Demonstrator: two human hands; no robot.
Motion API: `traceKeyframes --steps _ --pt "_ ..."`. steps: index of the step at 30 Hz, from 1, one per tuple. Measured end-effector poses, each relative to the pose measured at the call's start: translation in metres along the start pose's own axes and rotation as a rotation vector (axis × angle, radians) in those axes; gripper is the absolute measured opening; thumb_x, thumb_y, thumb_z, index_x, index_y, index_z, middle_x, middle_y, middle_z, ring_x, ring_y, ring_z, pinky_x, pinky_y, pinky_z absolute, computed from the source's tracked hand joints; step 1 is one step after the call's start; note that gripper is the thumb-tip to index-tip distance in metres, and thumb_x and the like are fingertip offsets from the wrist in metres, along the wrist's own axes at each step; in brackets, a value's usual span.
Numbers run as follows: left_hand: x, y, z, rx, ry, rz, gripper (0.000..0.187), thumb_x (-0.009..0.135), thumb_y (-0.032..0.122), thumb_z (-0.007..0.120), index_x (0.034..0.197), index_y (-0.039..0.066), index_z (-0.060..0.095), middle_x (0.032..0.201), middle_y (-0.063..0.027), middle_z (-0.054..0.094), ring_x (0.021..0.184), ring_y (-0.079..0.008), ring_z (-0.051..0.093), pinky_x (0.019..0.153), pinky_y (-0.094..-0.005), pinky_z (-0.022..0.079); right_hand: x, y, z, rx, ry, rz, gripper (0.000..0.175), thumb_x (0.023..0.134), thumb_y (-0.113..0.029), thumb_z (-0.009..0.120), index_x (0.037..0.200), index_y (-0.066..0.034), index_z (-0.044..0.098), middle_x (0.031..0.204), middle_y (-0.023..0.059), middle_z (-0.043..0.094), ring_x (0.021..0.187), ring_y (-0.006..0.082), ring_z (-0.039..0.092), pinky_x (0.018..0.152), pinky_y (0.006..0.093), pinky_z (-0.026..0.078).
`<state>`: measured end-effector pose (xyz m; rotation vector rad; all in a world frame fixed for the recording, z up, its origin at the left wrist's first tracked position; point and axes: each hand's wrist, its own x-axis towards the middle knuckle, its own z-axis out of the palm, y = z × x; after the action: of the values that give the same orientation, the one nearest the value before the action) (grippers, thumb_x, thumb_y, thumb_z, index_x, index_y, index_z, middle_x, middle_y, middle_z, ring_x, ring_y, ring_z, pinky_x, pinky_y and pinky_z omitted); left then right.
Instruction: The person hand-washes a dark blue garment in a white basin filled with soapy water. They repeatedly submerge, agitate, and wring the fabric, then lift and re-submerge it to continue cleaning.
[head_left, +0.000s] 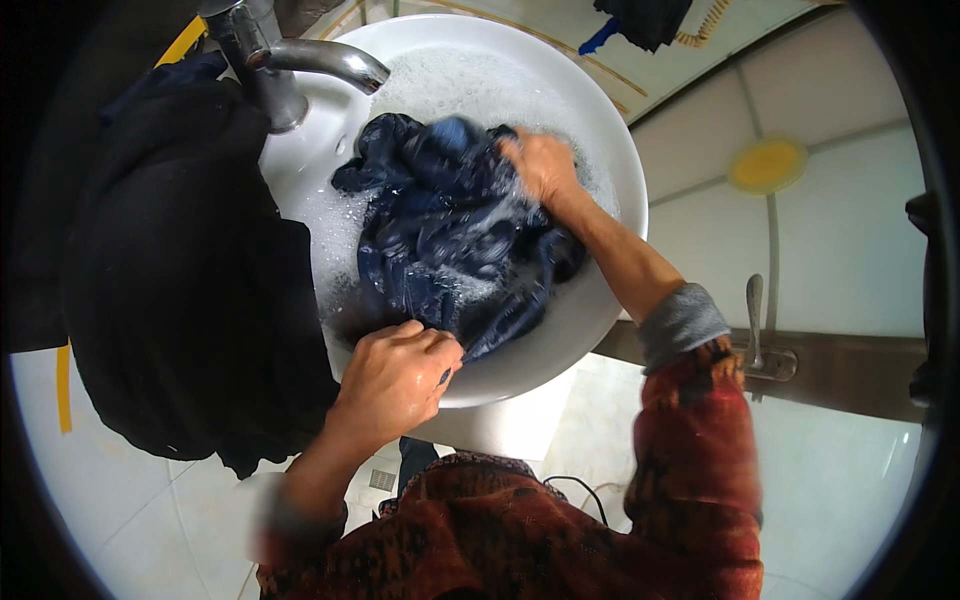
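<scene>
A wet dark blue garment (457, 217) lies bunched in a round white washbasin (517, 386), amid soapy, foaming water (480, 82). Near the basin's front rim, my left hand (405, 367) has its fingers closed on an edge of the cloth; a bit of dark fabric shows in the fist. My right hand (544, 165), blurred, is at the far right part of the garment with its fingers bent into the cloth. Parts of the garment are hidden under foam and water.
A chrome faucet (330, 60) stands at the basin's back left, its spout over the water. Black cloth (195, 270) hangs along the left side. To the right is a white door (840, 247) with a metal handle (755, 322). A floor drain (382, 480) shows below.
</scene>
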<state>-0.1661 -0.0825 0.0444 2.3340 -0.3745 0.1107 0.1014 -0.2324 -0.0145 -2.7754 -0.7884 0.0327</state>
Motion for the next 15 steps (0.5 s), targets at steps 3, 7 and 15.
traceKeyframes --steps 3,7,15 --pt "-0.001 0.0 0.001 -0.003 0.025 -0.019 0.01 0.072 0.006 0.067 0.073 0.006 0.057 0.071 -0.0064 0.06 0.069 -0.0249 0.057 0.062 -0.0361 0.048 0.036 0.018 0.009 0.02 0.009 0.127 0.047 0.089 -0.046 0.045 0.096 -0.0028 0.065 0.094 0.0232 0.064 0.094 0.039 0.06 0.082 0.048 0.047" --pt "-0.001 -0.001 0.004 0.029 0.074 -0.037 0.011 0.072 0.008 0.068 0.073 0.006 0.057 0.067 -0.0071 0.06 0.067 -0.0262 0.057 0.06 -0.0376 0.046 0.041 0.021 0.014 0.005 0.121 0.197 0.047 0.089 -0.045 0.046 0.093 -0.0027 0.066 0.094 0.023 0.065 0.095 0.039 0.06 0.082 0.0479 0.047" --pt "0.0 0.007 0.002 0.101 0.123 -0.154 0.012 0.073 0.011 0.071 0.078 0.004 0.064 0.067 -0.0141 0.06 0.063 -0.0331 0.059 0.057 -0.0413 0.046 -0.017 -0.008 -0.079 0.276 0.082 0.217 0.05 0.078 -0.044 0.064 0.097 0.0019 0.064 0.087 0.024 0.065 0.088 0.0355 0.063 0.08 0.0407 0.048"
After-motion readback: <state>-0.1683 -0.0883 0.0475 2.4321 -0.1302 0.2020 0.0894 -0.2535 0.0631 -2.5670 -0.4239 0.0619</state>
